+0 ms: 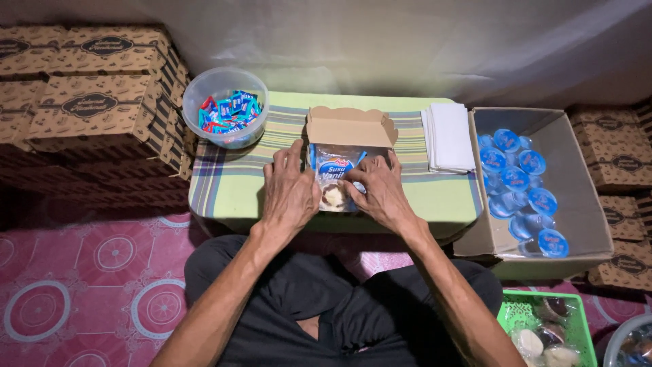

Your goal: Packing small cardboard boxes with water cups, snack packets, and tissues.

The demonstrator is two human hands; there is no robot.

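Note:
An open brown cardboard snack box (350, 126) sits on a low table covered with a green striped cloth (227, 183). Its lid stands up at the back. Inside lies a clear packet with a blue and white label (334, 170) and a pastry in it. My left hand (290, 190) rests on the box's left side, fingers spread along its edge. My right hand (379, 190) presses on the right side and touches the packet. Neither hand has lifted anything.
A clear plastic bowl of small wrapped candies (226, 107) stands at the table's back left. White folded napkins (449, 137) lie at the back right. A carton of sealed water cups (536, 190) is at the right, stacked closed boxes (88, 88) at the left, a green basket (543, 333) at the lower right.

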